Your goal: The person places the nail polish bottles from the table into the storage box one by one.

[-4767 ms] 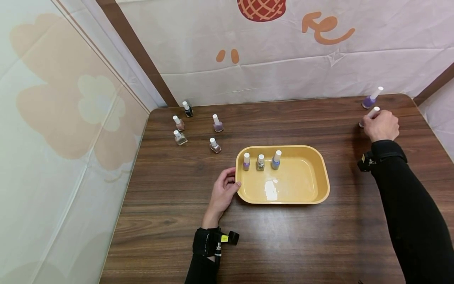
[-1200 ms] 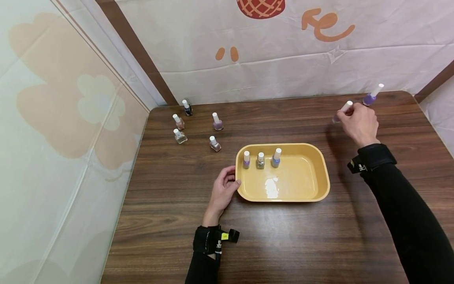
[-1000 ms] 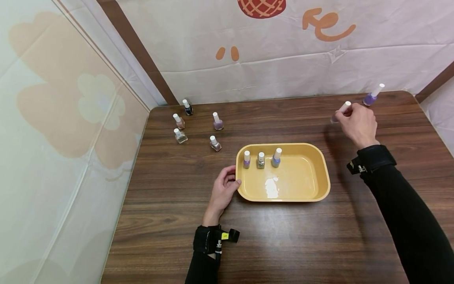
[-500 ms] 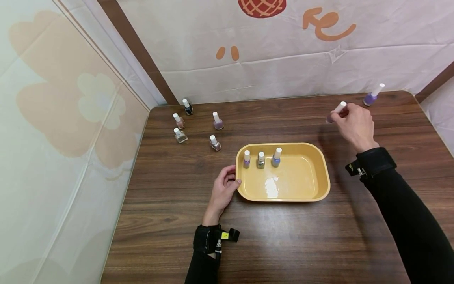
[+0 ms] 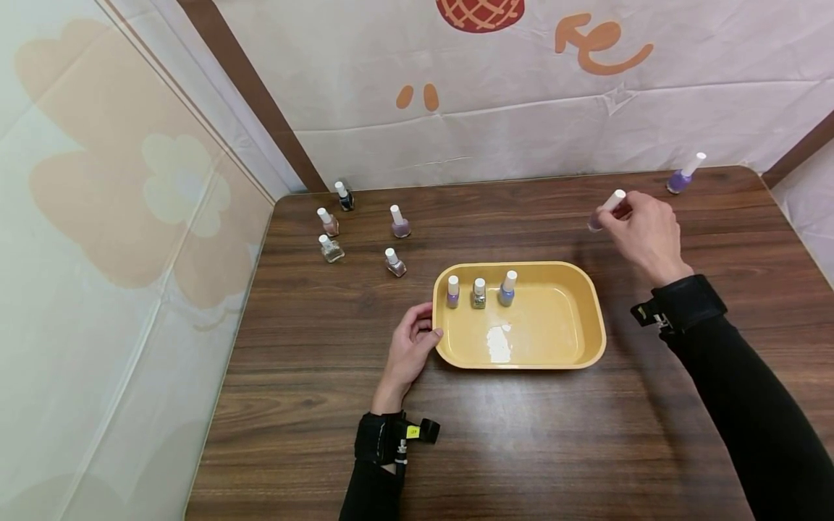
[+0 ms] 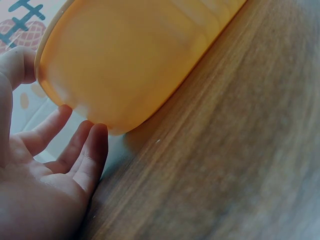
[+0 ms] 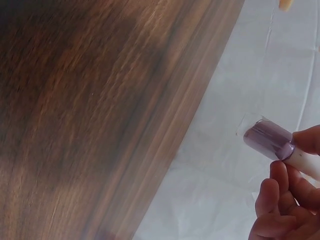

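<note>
My right hand (image 5: 645, 235) pinches a nail polish bottle (image 7: 270, 139) near its white cap, above the table at the back right. Mauve polish shows through the clear glass in the right wrist view. My left hand (image 5: 410, 347) holds the left end of a yellow tray (image 5: 589, 318), thumb at the rim and fingertips against the outer wall, as the left wrist view shows. In the tray, along its back left part, stand a purple bottle (image 5: 452, 293), a glittery bottle (image 5: 479, 294) and a blue bottle (image 5: 507, 289), all white-capped.
Several more nail polish bottles stand at the back left, among them a black one (image 5: 345, 197), a clear glittery one (image 5: 331, 250) and a mauve one (image 5: 400, 223). A violet bottle (image 5: 680, 176) stands at the back right corner. Printed cloth (image 5: 508, 137) hangs behind the table.
My right hand has taken the mauve bottle from the back right and carried it left, closer to the tray. My left hand keeps its hold on the tray.
</note>
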`<state>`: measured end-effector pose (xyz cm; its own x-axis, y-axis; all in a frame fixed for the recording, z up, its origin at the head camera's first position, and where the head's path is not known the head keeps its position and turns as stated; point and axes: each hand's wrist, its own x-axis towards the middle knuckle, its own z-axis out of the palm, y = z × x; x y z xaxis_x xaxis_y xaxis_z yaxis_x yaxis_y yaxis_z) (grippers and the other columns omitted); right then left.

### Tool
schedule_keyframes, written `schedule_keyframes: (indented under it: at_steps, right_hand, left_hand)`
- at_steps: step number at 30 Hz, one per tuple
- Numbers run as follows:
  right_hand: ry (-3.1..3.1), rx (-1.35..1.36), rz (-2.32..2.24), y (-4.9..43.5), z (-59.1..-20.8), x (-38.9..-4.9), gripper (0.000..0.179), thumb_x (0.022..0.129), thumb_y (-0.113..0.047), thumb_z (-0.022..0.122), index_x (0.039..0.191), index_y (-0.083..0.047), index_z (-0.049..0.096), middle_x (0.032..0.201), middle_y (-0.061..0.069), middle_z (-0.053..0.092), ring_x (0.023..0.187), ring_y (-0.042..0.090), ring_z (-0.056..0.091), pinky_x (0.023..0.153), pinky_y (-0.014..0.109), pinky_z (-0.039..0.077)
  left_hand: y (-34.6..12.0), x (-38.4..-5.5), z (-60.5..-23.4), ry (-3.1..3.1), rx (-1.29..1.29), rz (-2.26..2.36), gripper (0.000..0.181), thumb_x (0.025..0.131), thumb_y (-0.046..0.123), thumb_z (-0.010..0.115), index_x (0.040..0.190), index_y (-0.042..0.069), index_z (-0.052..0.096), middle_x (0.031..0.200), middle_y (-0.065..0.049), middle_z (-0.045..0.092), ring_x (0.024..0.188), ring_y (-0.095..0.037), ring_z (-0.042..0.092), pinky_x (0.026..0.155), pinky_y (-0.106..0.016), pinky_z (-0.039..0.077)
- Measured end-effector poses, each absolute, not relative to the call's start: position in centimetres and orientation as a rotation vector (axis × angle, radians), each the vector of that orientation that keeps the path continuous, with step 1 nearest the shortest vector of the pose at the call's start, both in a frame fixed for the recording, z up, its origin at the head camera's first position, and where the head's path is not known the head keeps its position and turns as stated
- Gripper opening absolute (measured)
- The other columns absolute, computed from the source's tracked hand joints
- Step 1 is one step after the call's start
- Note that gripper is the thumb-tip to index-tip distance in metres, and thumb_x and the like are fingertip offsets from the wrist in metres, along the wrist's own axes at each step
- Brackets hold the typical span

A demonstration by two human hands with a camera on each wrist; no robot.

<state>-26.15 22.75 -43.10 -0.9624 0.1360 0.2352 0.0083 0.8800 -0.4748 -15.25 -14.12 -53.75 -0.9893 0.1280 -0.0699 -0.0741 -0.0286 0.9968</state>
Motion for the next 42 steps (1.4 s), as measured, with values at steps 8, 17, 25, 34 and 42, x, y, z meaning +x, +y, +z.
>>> schedule_keyframes:
  at_steps: [8, 17, 25, 34, 42]
  right_hand:
    - [-2.784, -0.065, 0.720, 22.0, -42.7, -25.7, 0.035, 0.090, -0.040, 0.059, 0.089, -0.005, 0.064, 0.085, 0.017, 0.067, 0.077, 0.032, 0.058, 0.061, 0.039, 0.038]
    - [-2.779, -0.004, 0.742, 21.1, -42.4, -25.2, 0.034, 0.089, -0.038, 0.060, 0.085, -0.005, 0.064, 0.082, 0.015, 0.066, 0.074, 0.030, 0.057, 0.060, 0.039, 0.038]
    - [-2.778, 0.091, 0.754, 20.4, -42.2, -24.7, 0.030, 0.091, -0.032, 0.060, 0.086, -0.003, 0.063, 0.082, 0.015, 0.063, 0.073, 0.028, 0.056, 0.061, 0.035, 0.037]
    - [-2.748, 0.185, 0.727, 19.6, -42.0, -24.2, 0.027, 0.090, -0.029, 0.062, 0.082, -0.003, 0.061, 0.080, 0.014, 0.061, 0.069, 0.025, 0.054, 0.059, 0.033, 0.037]
    - [-2.751, 0.221, 0.727, 19.0, -41.7, -23.7, 0.025, 0.090, -0.029, 0.062, 0.080, -0.006, 0.061, 0.077, 0.011, 0.060, 0.068, 0.022, 0.053, 0.060, 0.030, 0.036]
  left_hand:
    - [-14.1, -15.3, -53.7, 2.086, 0.058, 2.157, 0.047, 0.086, -0.002, 0.059, 0.132, -0.003, 0.049, 0.128, -0.023, 0.050, 0.099, -0.017, 0.053, 0.080, -0.016, 0.047]
    - [-14.2, -15.2, -53.8, 2.074, 0.055, 2.165, 0.048, 0.086, -0.001, 0.059, 0.132, -0.002, 0.049, 0.128, -0.022, 0.050, 0.099, -0.018, 0.052, 0.080, -0.016, 0.047]
    - [-14.2, -15.2, -53.8, 2.064, 0.060, 2.179, 0.048, 0.086, -0.001, 0.060, 0.132, -0.003, 0.049, 0.128, -0.023, 0.050, 0.098, -0.017, 0.053, 0.079, -0.016, 0.047]
    - [-14.2, -15.2, -53.9, 2.051, 0.091, 2.201, 0.048, 0.086, -0.004, 0.059, 0.132, -0.007, 0.047, 0.128, -0.027, 0.049, 0.098, -0.015, 0.052, 0.080, -0.015, 0.047]
    - [-14.2, -15.2, -53.8, 2.054, 0.096, 2.195, 0.049, 0.086, -0.001, 0.060, 0.133, -0.005, 0.047, 0.128, -0.026, 0.049, 0.099, -0.018, 0.053, 0.080, -0.016, 0.047]
